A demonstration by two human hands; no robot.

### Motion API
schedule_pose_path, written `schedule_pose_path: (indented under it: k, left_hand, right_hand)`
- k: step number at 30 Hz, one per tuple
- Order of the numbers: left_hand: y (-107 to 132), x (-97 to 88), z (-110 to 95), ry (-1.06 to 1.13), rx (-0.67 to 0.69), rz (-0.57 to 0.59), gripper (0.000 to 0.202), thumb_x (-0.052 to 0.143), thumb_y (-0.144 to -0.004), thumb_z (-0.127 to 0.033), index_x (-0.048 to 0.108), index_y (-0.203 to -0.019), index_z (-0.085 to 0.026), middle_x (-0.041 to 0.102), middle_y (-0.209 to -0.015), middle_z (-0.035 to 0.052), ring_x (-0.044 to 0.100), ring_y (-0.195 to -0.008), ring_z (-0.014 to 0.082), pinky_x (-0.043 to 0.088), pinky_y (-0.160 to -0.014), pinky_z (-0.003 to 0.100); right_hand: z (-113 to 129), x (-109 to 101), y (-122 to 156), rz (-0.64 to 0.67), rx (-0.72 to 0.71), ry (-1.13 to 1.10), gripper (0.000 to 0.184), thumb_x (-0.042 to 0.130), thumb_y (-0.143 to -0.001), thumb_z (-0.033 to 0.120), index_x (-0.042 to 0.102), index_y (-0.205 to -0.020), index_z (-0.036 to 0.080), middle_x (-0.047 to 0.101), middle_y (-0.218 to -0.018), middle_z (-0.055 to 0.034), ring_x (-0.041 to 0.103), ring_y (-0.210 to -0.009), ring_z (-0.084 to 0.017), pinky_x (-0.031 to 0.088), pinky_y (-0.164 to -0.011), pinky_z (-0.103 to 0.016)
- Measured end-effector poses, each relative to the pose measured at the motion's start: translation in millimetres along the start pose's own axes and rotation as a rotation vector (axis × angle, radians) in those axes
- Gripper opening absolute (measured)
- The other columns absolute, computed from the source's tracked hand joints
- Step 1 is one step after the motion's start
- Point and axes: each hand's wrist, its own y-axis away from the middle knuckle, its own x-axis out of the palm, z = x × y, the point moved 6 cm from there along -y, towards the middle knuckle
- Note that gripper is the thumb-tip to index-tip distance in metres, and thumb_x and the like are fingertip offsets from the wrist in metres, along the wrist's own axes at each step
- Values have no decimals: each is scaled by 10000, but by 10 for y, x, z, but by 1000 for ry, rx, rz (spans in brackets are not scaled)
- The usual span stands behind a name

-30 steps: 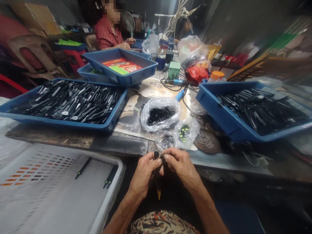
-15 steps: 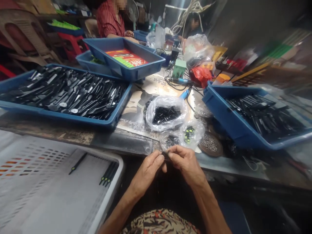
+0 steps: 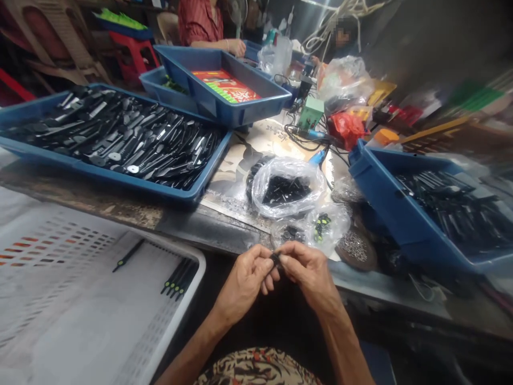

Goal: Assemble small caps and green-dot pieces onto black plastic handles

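Observation:
Just off the table's front edge, my left hand (image 3: 251, 272) and my right hand (image 3: 308, 269) meet fingertip to fingertip. Both pinch one small black part (image 3: 276, 259), mostly covered by the fingers, so its exact kind does not show. Right behind the hands lie a clear bag of small black pieces (image 3: 292, 233) and a clear bag of black and yellow-green pieces (image 3: 321, 227). A larger open plastic bag (image 3: 262, 195) holds dark parts farther back. To the right stands a round dish of small metal pins (image 3: 356, 250).
A blue tray (image 3: 192, 198) heaped with long black pieces fills the left of the table. Another blue tray (image 3: 377, 198) tilts at the right. The white basket (image 3: 200, 267) at lower left holds several black sticks with yellow-green dots. Co-workers (image 3: 200, 24) sit across the table.
The camera view has shifted, moving the table's things rightward in the picture. Both hands still pinch the small black part, their fingers slightly repositioned around it.

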Motion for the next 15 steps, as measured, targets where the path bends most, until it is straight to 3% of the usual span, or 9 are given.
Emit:
schedule_pose_path:
  k: [5,11,15]
  left_hand:
    - [-30,8,23,-158,63,-73,161,442,-880,-295,538,-861,-167,586,-675,15,513,-535,117,403,-504,218]
    - [17,19,-48,-344,253,-219,93,460,-870,-220,551,-869,-203,559,-648,-2,519,-571,133,379,-580,233]
    - [-11,38,-26,-291,205,-172,111,446,-884,-256,539,-853,-204,537,-609,-11,510,-545,129,383,-556,228]
  right_hand:
    - [-6,-25,-8,-7,-34,1,166,572,-822,293,638,-857,144,495,-545,32,423,-480,-89,331,-465,-215]
    - [27,-1,-37,-75,-83,-73,127,645,-772,288,620,-802,167,561,-603,14,442,-483,-90,331,-454,-217]
    - [17,15,-56,-130,-112,-98,117,652,-757,282,621,-757,169,538,-623,13,450,-481,-91,327,-441,-221]
